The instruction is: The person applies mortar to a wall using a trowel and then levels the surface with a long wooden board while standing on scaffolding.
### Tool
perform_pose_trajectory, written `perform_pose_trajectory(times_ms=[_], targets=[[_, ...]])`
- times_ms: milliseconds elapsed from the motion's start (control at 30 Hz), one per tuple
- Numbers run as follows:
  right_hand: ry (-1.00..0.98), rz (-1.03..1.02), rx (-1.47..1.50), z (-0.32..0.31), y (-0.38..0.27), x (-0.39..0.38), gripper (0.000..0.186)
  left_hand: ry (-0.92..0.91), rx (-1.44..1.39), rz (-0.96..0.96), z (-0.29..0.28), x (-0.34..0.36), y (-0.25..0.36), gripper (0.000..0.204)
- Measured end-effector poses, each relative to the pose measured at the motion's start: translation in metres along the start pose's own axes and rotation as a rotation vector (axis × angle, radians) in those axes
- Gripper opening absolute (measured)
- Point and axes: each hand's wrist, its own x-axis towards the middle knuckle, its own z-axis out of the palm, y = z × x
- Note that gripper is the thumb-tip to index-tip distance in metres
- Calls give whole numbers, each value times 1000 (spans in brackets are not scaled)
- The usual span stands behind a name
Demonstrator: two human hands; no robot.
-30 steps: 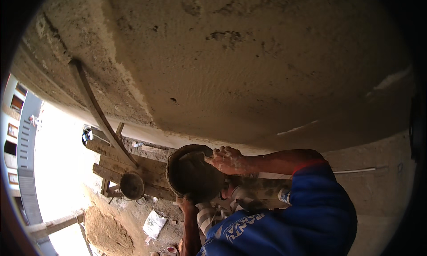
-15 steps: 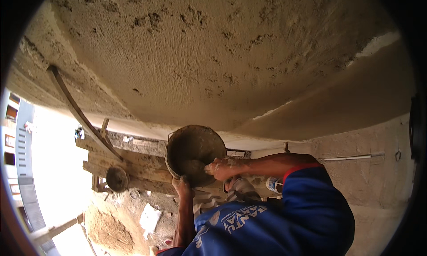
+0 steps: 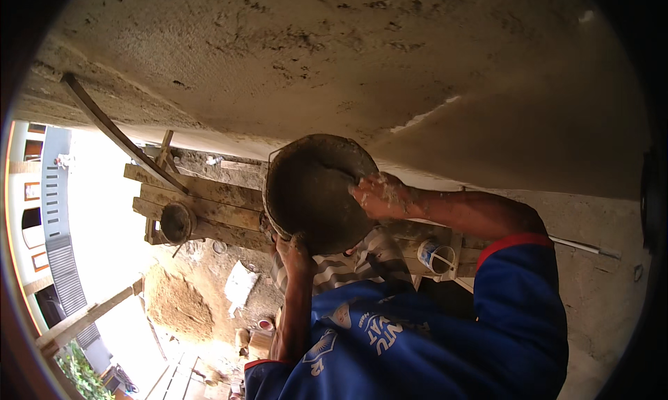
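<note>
A dark, mortar-smeared bucket (image 3: pixel 282 222) is held up in front of me, tilted so that its inside faces me. Grey wet mortar (image 3: pixel 320 198) coats the inside. My left hand (image 3: pixel 296 254) grips the bucket's lower left rim, thumb over the edge. At the right side of the bucket's mouth, my right hand (image 3: pixel 383 195) is closed and spattered with mortar. Whatever its fingers hold is lost in the dark of the bucket. Beyond the bucket rises a wall (image 3: pixel 278 101) of damp, rough plaster, with a smoother part on the right.
Below runs a plank scaffold (image 3: pixel 223 198) bearing a small mortar-crusted bucket (image 3: pixel 177 222) on the left and a white-and-blue pail (image 3: pixel 436 257) on the right. A long curved-looking strip (image 3: pixel 118 132) leans on the wall. A sand pile (image 3: pixel 177 302) and white sack (image 3: pixel 241 285) lie on the ground.
The bucket has come up closer and larger in view, both hands with it. My right hand has shifted from inside the bucket's mouth to its right rim.
</note>
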Motion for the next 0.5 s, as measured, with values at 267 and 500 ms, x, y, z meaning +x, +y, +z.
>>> perform_pose_trajectory(times_ms=[267, 500], targets=[[-508, 165, 486, -33, 4, -75, 31, -140, 175, -37, 41, -43, -40, 40], [224, 467, 1379, -62, 48, -104, 25, -17, -132, -373, 80, -58, 34, 35]])
